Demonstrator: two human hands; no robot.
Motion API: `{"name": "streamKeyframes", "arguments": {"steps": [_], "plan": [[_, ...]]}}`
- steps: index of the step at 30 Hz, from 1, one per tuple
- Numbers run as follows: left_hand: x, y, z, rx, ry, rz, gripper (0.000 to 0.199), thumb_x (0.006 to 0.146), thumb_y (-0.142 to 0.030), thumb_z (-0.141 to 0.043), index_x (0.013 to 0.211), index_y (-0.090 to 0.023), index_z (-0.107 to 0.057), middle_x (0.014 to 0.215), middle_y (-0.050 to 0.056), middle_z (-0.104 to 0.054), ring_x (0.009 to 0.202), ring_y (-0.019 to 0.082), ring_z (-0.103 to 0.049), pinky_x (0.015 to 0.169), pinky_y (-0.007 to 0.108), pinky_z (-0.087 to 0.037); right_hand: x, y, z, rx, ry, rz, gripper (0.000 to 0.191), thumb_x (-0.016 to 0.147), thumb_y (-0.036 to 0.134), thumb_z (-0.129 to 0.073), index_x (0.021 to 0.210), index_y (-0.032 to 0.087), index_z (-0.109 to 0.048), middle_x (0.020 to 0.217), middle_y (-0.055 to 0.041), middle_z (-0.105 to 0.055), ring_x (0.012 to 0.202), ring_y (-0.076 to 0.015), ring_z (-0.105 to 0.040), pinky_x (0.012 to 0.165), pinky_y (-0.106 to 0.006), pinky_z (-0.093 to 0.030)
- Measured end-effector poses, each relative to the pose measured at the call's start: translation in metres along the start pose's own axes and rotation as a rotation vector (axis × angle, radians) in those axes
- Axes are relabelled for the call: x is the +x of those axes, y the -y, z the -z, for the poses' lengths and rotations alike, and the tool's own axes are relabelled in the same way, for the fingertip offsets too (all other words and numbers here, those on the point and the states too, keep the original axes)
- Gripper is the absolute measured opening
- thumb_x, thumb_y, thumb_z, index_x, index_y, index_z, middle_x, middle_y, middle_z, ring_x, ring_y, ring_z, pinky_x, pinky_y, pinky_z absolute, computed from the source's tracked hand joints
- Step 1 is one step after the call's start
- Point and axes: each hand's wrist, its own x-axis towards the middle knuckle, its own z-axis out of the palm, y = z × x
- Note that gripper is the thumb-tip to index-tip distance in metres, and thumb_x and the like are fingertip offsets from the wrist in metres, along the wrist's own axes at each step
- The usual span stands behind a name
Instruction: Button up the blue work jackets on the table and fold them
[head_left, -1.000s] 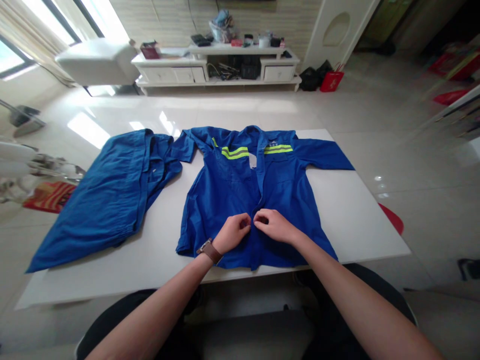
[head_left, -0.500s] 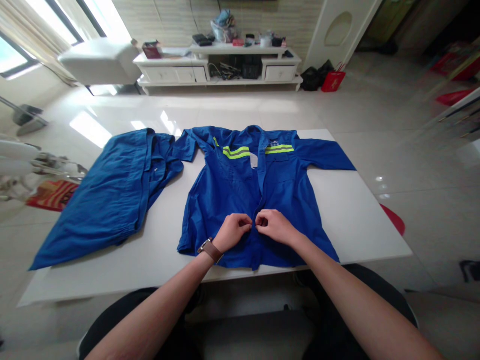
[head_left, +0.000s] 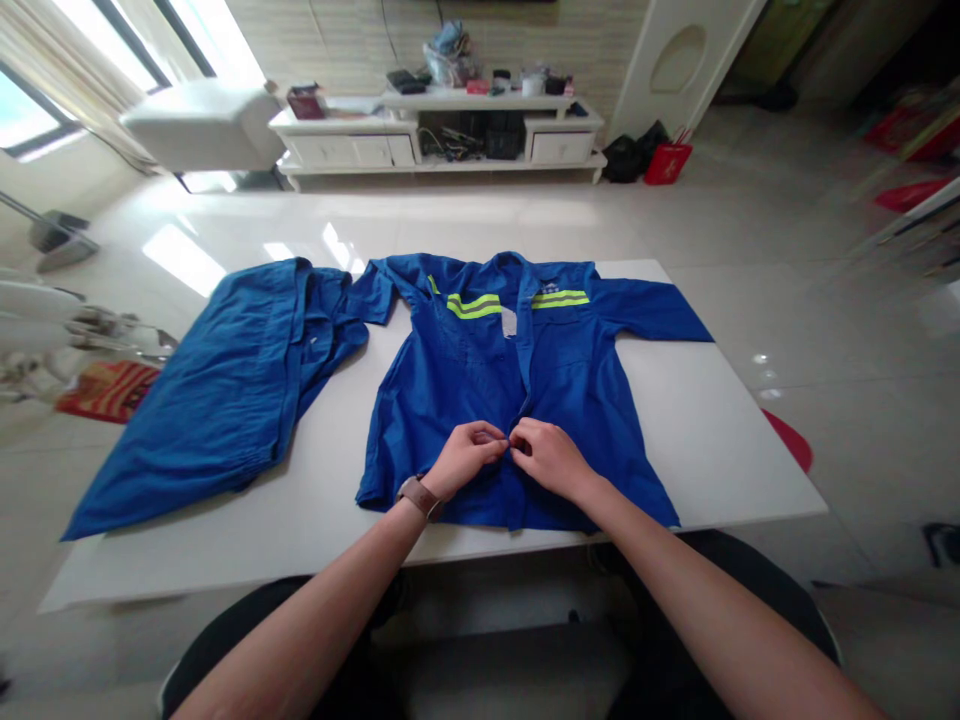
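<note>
A blue work jacket [head_left: 465, 380] with yellow-green reflective chest stripes lies front up, its collar at the far side and its hem near me. Its upper front hangs slightly apart, showing a pale patch inside. My left hand [head_left: 469, 455], with a brown-strapped watch at the wrist, pinches the front edge low on the jacket. Fingertip to fingertip with it, my right hand [head_left: 547, 455] is closed on the same edge from the other side. Whatever small part sits between the fingertips is hidden.
On the left of the white table [head_left: 750, 460], folded blue trousers [head_left: 202, 390] hang partly past the edge. Beyond the floor stands a white TV cabinet [head_left: 345, 150] with clutter on it. A red bag [head_left: 667, 160] is on the floor, and a grey-white stool [head_left: 202, 125] stands near the window.
My two hands have come together, and their fingertips now meet at the jacket's front edge. The lower hem has shifted slightly; the trousers lie as before.
</note>
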Motion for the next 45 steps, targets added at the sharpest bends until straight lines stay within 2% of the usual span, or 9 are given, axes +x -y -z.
{"name": "streamKeyframes", "arguments": {"steps": [8,9,12,15,19,23,30,36,45], "plan": [[0.001,0.001,0.002,-0.04,-0.003,-0.001,0.019,0.066,-0.017,-0.074,0.084,-0.012,-0.071,0.07,0.0,-0.067,0.063,0.009,-0.058,0.063,0.02,-0.043,0.003,-0.002,-0.003,0.192,-0.037,-0.024,0.009,0.078,0.014,-0.064,0.084,0.02,-0.066,0.083,-0.0005,-0.065,0.071,-0.0125,-0.057,0.068,-0.025,-0.043],[0.002,0.002,0.003,-0.03,-0.006,-0.023,0.021,0.065,-0.017,-0.076,0.084,-0.012,-0.071,0.071,0.001,-0.069,0.065,0.01,-0.06,0.064,0.02,-0.044,0.004,-0.001,-0.003,0.229,-0.041,-0.048,0.004,0.08,0.019,-0.066,0.084,0.019,-0.066,0.083,-0.0007,-0.065,0.071,-0.0129,-0.058,0.068,-0.025,-0.044],[0.004,0.004,0.004,0.013,-0.022,-0.073,0.021,0.063,-0.019,-0.08,0.08,-0.012,-0.07,0.073,0.003,-0.071,0.068,0.012,-0.064,0.068,0.022,-0.048,0.005,-0.001,-0.004,0.336,-0.022,-0.117,0.017,0.078,0.033,-0.073,0.084,0.019,-0.067,0.081,-0.0014,-0.067,0.073,-0.0149,-0.059,0.067,-0.026,-0.045],[0.006,0.005,0.005,0.057,-0.011,-0.079,0.02,0.067,-0.023,-0.081,0.08,-0.012,-0.071,0.072,0.004,-0.072,0.069,0.014,-0.065,0.07,0.024,-0.05,0.007,-0.004,-0.004,0.397,-0.043,-0.17,0.01,0.076,0.027,-0.068,0.081,0.019,-0.069,0.078,-0.0017,-0.069,0.074,-0.0161,-0.061,0.069,-0.027,-0.045],[0.007,0.005,0.006,0.207,-0.031,-0.12,0.022,0.072,-0.03,-0.079,0.084,-0.013,-0.074,0.075,0.005,-0.073,0.068,0.015,-0.064,0.067,0.026,-0.048,0.013,-0.012,-0.001,0.49,-0.19,-0.297,0.014,0.07,0.021,-0.057,0.075,0.019,-0.071,0.077,-0.0021,-0.071,0.073,-0.0168,-0.062,0.072,-0.029,-0.045],[0.005,0.002,0.007,0.347,-0.065,-0.24,0.016,0.077,-0.03,-0.075,0.082,-0.015,-0.076,0.079,0.005,-0.075,0.073,0.015,-0.064,0.071,0.026,-0.048,0.015,-0.013,0.001,0.675,-0.151,-0.442,0.015,0.065,0.027,-0.057,0.07,0.02,-0.07,0.062,0.0015,-0.064,0.06,-0.0145,-0.054,0.061,-0.027,-0.04],[-0.002,-0.005,0.001,0.481,-0.079,-0.331,0.01,0.082,-0.027,-0.07,0.083,-0.018,-0.075,0.079,0.001,-0.073,0.075,0.014,-0.06,0.073,0.026,-0.044,0.012,-0.001,0.005,0.867,-0.13,-0.59,0.021,0.06,0.031,-0.061,0.075,0.019,-0.069,0.059,0.0021,-0.059,0.058,-0.0133,-0.052,0.054,-0.024,-0.037],[-0.012,-0.013,-0.002,0.501,-0.029,-0.295,0.009,0.085,-0.025,-0.063,0.083,-0.018,-0.068,0.075,-0.001,-0.068,0.071,0.013,-0.059,0.068,0.024,-0.041,0.011,0.004,0.006,0.875,-0.117,-0.523,0.017,0.064,0.034,-0.066,0.074,0.02,-0.062,0.063,0.0014,-0.063,0.059,-0.0135,-0.057,0.055,-0.024,-0.041],[-0.017,-0.015,0.003,0.503,-0.084,-0.167,0.01,0.081,-0.025,-0.062,0.082,-0.019,-0.07,0.067,-0.001,-0.068,0.06,0.013,-0.053,0.058,0.024,-0.036,0.009,0.002,-0.003,0.731,-0.054,-0.288,0.014,0.065,0.026,-0.068,0.077,0.018,-0.063,0.072,0.0006,-0.067,0.062,-0.012,-0.057,0.06,-0.025,-0.045]]}}
